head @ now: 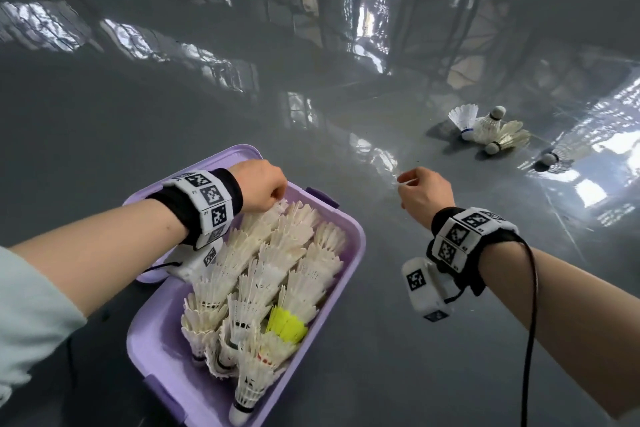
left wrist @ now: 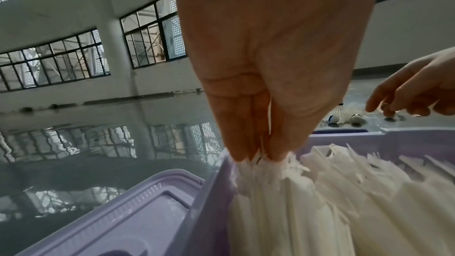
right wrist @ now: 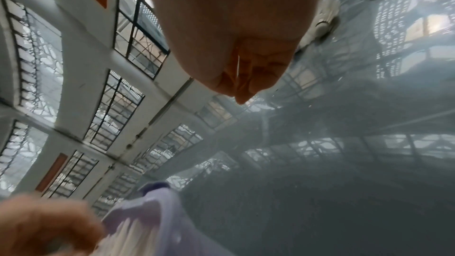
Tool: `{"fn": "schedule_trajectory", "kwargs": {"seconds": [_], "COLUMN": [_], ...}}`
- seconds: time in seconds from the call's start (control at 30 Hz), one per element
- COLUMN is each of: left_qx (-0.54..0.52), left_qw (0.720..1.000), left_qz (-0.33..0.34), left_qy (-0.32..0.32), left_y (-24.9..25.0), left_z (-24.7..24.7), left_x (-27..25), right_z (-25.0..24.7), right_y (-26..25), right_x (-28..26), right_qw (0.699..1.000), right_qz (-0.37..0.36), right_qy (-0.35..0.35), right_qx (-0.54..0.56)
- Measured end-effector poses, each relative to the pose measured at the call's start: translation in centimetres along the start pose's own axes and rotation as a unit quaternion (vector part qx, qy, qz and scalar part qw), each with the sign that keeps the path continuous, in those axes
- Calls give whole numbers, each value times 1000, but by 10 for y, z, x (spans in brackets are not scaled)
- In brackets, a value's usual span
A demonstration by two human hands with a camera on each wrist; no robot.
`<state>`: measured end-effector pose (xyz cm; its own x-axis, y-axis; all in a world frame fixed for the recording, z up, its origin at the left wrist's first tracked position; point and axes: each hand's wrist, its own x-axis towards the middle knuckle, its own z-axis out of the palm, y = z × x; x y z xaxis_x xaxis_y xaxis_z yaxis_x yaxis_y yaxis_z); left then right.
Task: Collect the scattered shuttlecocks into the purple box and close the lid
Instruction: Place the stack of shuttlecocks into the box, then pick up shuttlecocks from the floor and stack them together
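The purple box (head: 356, 253) stands open on the grey floor, packed with white shuttlecocks (head: 277, 274) and one yellow one (head: 287, 322). My left hand (head: 277, 200) is over the box's far corner and pinches the feather tips of a white shuttlecock (left wrist: 261, 174) that stands among the others. My right hand (head: 407, 181) hovers above the floor to the right of the box, fingers bunched on a thin white feather sliver (right wrist: 238, 65). Three white shuttlecocks (head: 491, 130) lie in a cluster further right, with another (head: 550, 159) beyond them.
The purple lid (head: 221, 156) lies flat on the floor against the box's far left side. The glossy floor (head: 381, 340) mirrors windows. A black cable (head: 528, 340) hangs from my right wrist band.
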<state>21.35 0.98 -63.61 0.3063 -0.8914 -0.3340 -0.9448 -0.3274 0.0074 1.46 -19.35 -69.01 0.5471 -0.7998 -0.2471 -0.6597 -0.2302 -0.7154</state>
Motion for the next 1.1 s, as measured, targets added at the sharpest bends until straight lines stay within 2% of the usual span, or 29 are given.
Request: {"fn": "schedule_trajectory", "kwargs": {"seconds": [0.07,0.2,0.27,0.33,0.43,0.5,0.57,0.63,0.77,0.87,0.93,1.0,1.1], "left_qx": [-14,-57,-83,-134,-217,-201,-180,-164,-170,-228,-255,-274,-285], "left_qw": [1000,996,995,991,963,948,942,951,972,970,963,957,957], "left_qz": [-17,-41,-39,-32,-29,-40,-47,-52,-59,-77,-82,-78,-55], "left_qy": [-2,51,41,-4,-155,-243,-279,-258,-149,-39,33,52,22], "left_y": [2,17,32,48,71,83,93,93,101,117,134,156,192], "left_z": [-3,-21,-33,-42,-44,-36,-27,-30,-54,-64,-59,-50,-31], "left_x": [2,10,14,19,27,28,31,31,59,89,109,124,138], "right_z": [-9,-26,-35,-45,-64,-74,-86,-96,-122,-144,-160,-177,-207], "right_y": [6,19,28,38,48,57,73,88,133,137,142,160,203], "right_x": [0,2,3,6,3,1,3,9,37,40,35,27,9], "right_qw": [1000,999,999,998,996,995,993,990,981,971,963,944,915], "right_qz": [17,37,45,58,79,96,112,126,163,191,205,226,239], "right_qy": [-2,6,7,8,15,19,31,48,92,135,176,226,264], "right_qx": [1,16,17,20,27,31,37,42,50,53,-5,-83,-190]}}
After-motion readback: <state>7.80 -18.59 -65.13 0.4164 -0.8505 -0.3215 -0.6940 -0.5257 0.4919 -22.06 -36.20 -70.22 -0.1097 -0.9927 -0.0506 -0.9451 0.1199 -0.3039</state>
